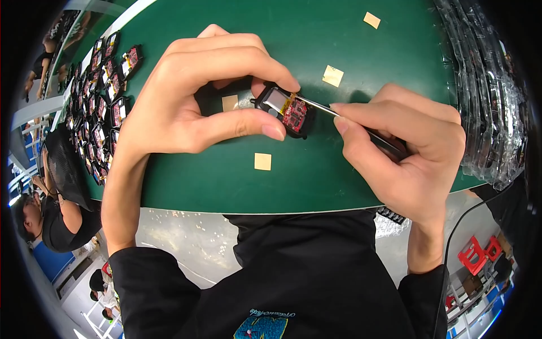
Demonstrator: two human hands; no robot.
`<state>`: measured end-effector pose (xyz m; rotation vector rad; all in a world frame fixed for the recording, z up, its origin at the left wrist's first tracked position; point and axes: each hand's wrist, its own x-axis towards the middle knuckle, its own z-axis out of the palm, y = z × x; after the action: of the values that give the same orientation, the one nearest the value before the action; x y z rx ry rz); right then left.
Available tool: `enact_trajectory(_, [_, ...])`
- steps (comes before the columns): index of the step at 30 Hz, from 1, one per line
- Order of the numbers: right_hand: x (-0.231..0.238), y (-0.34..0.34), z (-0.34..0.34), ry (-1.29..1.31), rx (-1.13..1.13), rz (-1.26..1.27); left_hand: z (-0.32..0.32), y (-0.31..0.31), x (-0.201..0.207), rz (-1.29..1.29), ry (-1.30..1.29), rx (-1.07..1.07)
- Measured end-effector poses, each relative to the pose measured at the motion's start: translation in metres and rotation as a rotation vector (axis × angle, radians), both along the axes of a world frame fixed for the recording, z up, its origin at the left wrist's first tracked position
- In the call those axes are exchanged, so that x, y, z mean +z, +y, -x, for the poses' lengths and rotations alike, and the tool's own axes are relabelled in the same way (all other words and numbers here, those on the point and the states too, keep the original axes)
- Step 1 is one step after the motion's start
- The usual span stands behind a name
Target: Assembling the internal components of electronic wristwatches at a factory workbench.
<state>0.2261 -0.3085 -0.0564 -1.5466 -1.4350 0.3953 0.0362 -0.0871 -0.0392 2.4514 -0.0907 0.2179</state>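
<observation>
Black-cased device (287, 125), opened up to show its insides, sits over the middle of the green tabletop (339, 181), held by its edges in the person's left hand (183, 93). That hand is nearly closed on it, forefinger along the far edge and thumb on the near one, the other fingers bent behind; whether the case also rests on the surface below, I cannot tell. Inside it I can see a red circuit board (296, 114) beside a silver rectangular piece (277, 99), with a bit of yellow between them. The right hand (409, 141) is closed in a pinch around a slim tool (319, 106) with a dark handle and a thin metal shaft, its tip at the device's far side, right by the left forefinger; whether the tip touches anything is too fine to make out. Small tan paper squares (262, 161) lie scattered around the work. Over to the left, many similar devices (100, 107) crowd together, red boards showing, while clear plastic trays (480, 85) are stacked along the right side. Beyond the left edge, a co-worker in black (68, 229) sits, and red stools (473, 255) stand at the lower right.
</observation>
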Motion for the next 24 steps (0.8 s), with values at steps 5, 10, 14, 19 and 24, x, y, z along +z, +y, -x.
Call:
enact_trajectory(5, [0.006,-0.003,0.000,0.007,-0.022,0.018,0.004,0.001,-0.001,0.045,0.009,0.022])
enact_trajectory(10, [0.007,-0.005,-0.004,0.070,-0.159,-0.038,0.000,-0.009,0.003,0.047,-0.018,0.138])
enact_trajectory(14, [0.004,0.001,-0.001,0.110,-0.210,-0.122,-0.001,-0.011,-0.001,-0.094,-0.073,0.133])
enact_trajectory(19, [0.001,0.003,0.001,0.227,-0.252,-0.269,0.003,-0.009,0.007,0.187,-0.067,0.280])
enact_trajectory(24, [-0.008,-0.001,0.001,0.251,-0.255,-0.264,-0.068,-0.033,0.044,0.486,-0.186,0.179])
